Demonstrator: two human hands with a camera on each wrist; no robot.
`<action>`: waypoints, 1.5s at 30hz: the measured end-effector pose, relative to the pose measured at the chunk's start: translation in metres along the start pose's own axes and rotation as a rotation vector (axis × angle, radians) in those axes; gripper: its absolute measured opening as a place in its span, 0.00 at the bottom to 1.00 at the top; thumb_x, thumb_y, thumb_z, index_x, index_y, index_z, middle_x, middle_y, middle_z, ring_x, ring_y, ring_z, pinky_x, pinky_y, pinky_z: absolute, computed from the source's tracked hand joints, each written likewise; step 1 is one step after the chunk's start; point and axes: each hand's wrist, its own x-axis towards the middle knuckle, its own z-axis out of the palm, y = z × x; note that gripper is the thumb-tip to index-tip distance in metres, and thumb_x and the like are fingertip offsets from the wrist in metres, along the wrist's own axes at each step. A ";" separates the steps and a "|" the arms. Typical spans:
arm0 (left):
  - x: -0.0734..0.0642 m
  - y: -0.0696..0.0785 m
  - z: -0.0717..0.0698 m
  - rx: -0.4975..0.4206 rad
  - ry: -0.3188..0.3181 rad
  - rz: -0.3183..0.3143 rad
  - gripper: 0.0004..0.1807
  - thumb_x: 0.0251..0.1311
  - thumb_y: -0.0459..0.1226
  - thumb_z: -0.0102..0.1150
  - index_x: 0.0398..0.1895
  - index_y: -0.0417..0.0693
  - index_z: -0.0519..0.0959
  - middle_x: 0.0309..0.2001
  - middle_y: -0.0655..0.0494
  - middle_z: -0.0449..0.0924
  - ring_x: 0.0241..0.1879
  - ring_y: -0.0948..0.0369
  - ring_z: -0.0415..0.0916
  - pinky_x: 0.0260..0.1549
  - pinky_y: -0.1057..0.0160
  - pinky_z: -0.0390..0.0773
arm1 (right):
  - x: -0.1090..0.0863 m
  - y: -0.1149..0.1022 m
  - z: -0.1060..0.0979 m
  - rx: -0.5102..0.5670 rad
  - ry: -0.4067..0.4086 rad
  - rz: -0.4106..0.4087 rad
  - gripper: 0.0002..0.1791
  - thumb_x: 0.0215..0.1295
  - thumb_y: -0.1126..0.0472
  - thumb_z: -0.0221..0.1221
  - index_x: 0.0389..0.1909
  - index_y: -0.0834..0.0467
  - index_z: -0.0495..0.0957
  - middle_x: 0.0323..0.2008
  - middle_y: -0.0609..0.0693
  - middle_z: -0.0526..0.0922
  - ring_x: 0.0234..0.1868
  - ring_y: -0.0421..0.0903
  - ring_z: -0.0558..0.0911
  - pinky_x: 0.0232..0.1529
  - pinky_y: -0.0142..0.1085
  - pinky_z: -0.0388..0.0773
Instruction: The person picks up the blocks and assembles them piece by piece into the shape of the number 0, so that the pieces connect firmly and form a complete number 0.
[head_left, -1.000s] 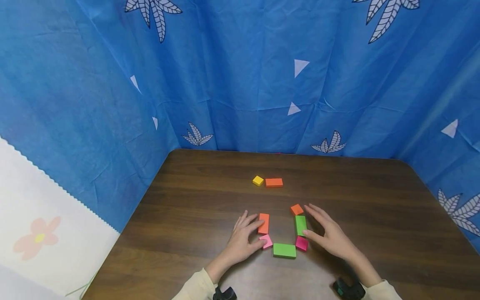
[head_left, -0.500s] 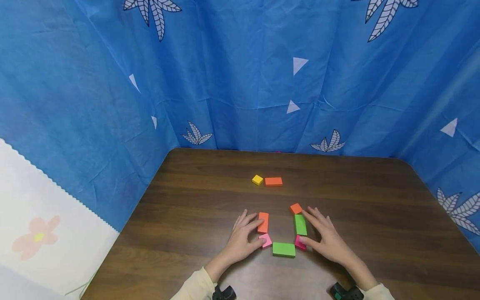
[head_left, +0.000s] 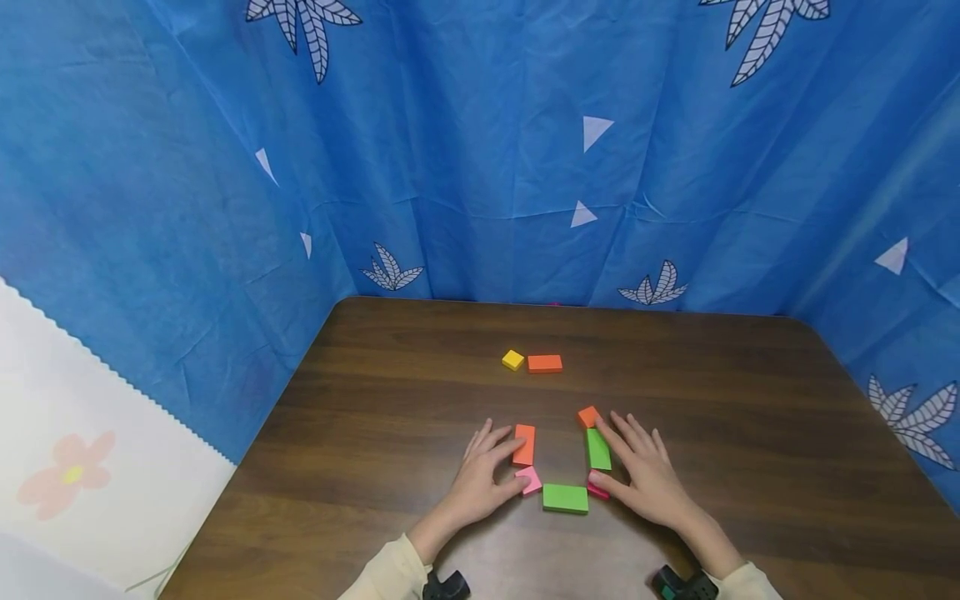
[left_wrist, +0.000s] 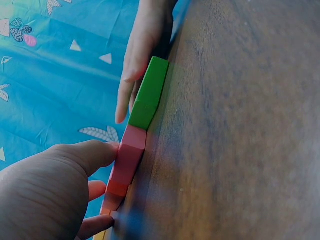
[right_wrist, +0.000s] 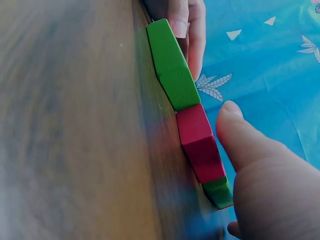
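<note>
Flat coloured blocks form a U on the table in the head view. On its left side, my left hand [head_left: 476, 483] rests its thumb on a pink block [head_left: 532, 477] and its index fingertip on an orange block [head_left: 526, 452]. A green block [head_left: 566, 498] lies across the front. My right hand [head_left: 654, 483] has its thumb over a magenta block [head_left: 597, 492], partly hiding it; in the right wrist view that thumb looks slightly apart from the magenta block [right_wrist: 202, 145]. Its index fingertip is at a small orange block [head_left: 587, 417], beside another green block [head_left: 597, 451].
Farther back on the brown wooden table [head_left: 420, 367] lie a small yellow block [head_left: 513, 360] and an orange block [head_left: 544, 364]. A blue patterned curtain [head_left: 480, 167] hangs behind the table. A pale cloth with a flower [head_left: 71, 475] is at the left.
My right hand has moved left, its thumb from the green block's lower end to over the magenta block, its index finger to the small orange block. My left hand stays in place.
</note>
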 end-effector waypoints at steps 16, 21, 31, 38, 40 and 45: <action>0.002 -0.002 0.001 -0.003 0.028 0.047 0.30 0.57 0.48 0.66 0.62 0.46 0.76 0.66 0.43 0.70 0.73 0.38 0.51 0.68 0.33 0.51 | 0.000 0.000 0.001 -0.021 -0.005 -0.014 0.43 0.58 0.39 0.63 0.72 0.49 0.63 0.72 0.61 0.61 0.73 0.67 0.53 0.64 0.72 0.44; 0.002 -0.002 0.000 -0.010 0.023 0.041 0.30 0.57 0.48 0.66 0.62 0.46 0.76 0.66 0.44 0.69 0.74 0.38 0.51 0.68 0.34 0.50 | 0.000 -0.001 0.000 -0.024 -0.009 -0.008 0.43 0.58 0.38 0.63 0.72 0.49 0.63 0.72 0.61 0.61 0.73 0.67 0.53 0.65 0.72 0.44; 0.012 0.007 -0.012 -0.082 0.001 -0.019 0.33 0.57 0.44 0.66 0.65 0.41 0.72 0.65 0.39 0.69 0.70 0.38 0.58 0.64 0.32 0.58 | -0.001 -0.001 -0.001 -0.014 -0.005 -0.011 0.43 0.58 0.39 0.64 0.72 0.50 0.64 0.72 0.61 0.62 0.73 0.68 0.54 0.64 0.72 0.44; 0.054 0.008 -0.037 -0.079 0.051 -0.107 0.34 0.58 0.42 0.65 0.68 0.44 0.69 0.66 0.43 0.69 0.66 0.43 0.66 0.63 0.38 0.66 | -0.001 -0.002 -0.002 -0.022 -0.008 -0.001 0.43 0.58 0.38 0.64 0.72 0.50 0.64 0.72 0.61 0.62 0.73 0.68 0.54 0.64 0.72 0.45; 0.071 0.005 -0.042 -0.068 0.082 -0.124 0.34 0.58 0.41 0.66 0.68 0.44 0.68 0.66 0.44 0.68 0.66 0.44 0.65 0.63 0.40 0.66 | -0.001 -0.002 -0.001 -0.021 0.001 -0.008 0.43 0.57 0.38 0.64 0.72 0.50 0.64 0.72 0.61 0.62 0.73 0.68 0.54 0.64 0.72 0.45; 0.110 -0.007 -0.047 -0.076 0.130 -0.147 0.34 0.57 0.38 0.67 0.68 0.44 0.69 0.66 0.44 0.69 0.65 0.45 0.66 0.63 0.41 0.67 | -0.001 0.002 0.002 -0.022 0.028 -0.041 0.43 0.58 0.39 0.64 0.72 0.50 0.64 0.72 0.61 0.62 0.73 0.67 0.55 0.64 0.72 0.45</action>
